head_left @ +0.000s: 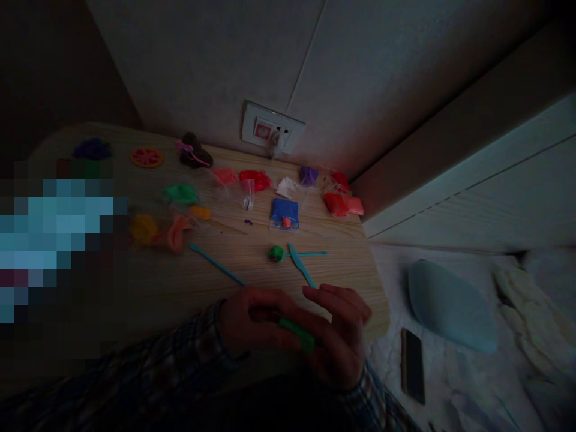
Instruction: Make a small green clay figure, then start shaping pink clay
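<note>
Both my hands meet at the near edge of a wooden table (342,264). Between them lies a roll of green clay (297,333). My left hand (256,321) has its fingers curled round one end of the roll. My right hand (339,333) lies over the other end, its fingers pressed on the clay. Just beyond my hands a small green clay lump (276,253) sits on the table beside two teal plastic modelling tools (300,264).
Small bags of clay in red, pink, white, purple, blue (284,213), green, yellow and orange are spread over the table. A dark clay figure (194,152) stands near a wall socket (270,128). To the right, a phone (413,365) and a blue cushion (450,305) lie on white bedding.
</note>
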Available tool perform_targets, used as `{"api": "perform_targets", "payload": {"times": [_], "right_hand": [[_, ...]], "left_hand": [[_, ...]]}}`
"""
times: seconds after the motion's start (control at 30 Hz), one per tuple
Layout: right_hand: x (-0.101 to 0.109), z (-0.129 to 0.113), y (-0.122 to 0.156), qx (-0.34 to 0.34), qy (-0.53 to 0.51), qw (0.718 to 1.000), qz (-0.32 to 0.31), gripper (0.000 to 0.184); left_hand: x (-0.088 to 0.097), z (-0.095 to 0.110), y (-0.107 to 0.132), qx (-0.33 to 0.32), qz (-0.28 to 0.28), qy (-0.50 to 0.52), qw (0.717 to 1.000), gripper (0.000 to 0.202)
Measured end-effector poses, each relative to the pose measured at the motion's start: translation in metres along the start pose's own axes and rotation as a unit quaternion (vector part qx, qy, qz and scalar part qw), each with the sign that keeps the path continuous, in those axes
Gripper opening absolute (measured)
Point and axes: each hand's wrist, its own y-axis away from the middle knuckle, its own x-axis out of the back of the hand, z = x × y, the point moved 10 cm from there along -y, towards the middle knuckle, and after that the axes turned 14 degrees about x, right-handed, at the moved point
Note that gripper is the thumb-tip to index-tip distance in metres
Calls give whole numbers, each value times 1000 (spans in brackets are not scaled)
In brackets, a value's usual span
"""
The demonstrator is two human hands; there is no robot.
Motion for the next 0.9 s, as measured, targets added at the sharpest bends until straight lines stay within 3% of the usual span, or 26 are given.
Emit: {"api": "perform_targets", "payload": {"times": [0.13, 0.5, 0.9], "right_hand": [[-3, -4, 2, 19, 6, 1000, -11, 24], [3, -7, 5, 27, 7, 999, 16, 21], [4, -8, -5, 18, 17, 1000, 6, 20]], "left_hand": [[-4, 3, 0, 2, -5, 17, 1000, 30], [-3, 12, 10, 11, 54, 52, 997, 18], [-6, 11, 8, 10, 37, 50, 998, 18]]}}
